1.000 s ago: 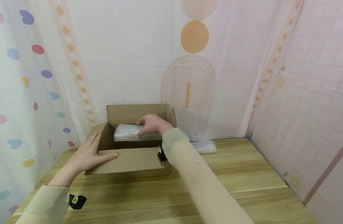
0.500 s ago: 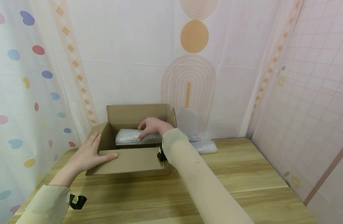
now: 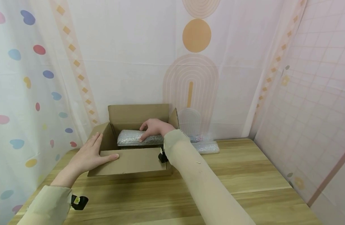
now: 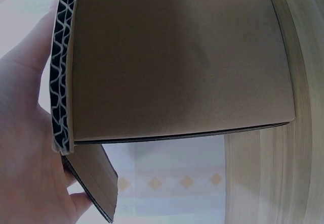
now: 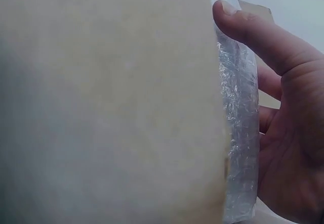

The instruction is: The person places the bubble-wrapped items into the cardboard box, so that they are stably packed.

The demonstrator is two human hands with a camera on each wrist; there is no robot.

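Inside cardboard box (image 3: 127, 162) | right hand (image 3: 154, 127) grips bubble-wrapped parcel (image 3: 130, 137) | no writing legible

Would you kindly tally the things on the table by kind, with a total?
Cardboard box: 1
Bubble-wrapped packages: 2, one in the box under the right hand, one lying on the table to the right of the box
Total: 3

I see the box (image 3: 130, 161) open on top, so that way in is free. Its flaps hem my hands on every side; a bubble-wrap bundle (image 3: 131, 137) fills the inside. Right of my hands, bare desk (image 3: 245, 181).
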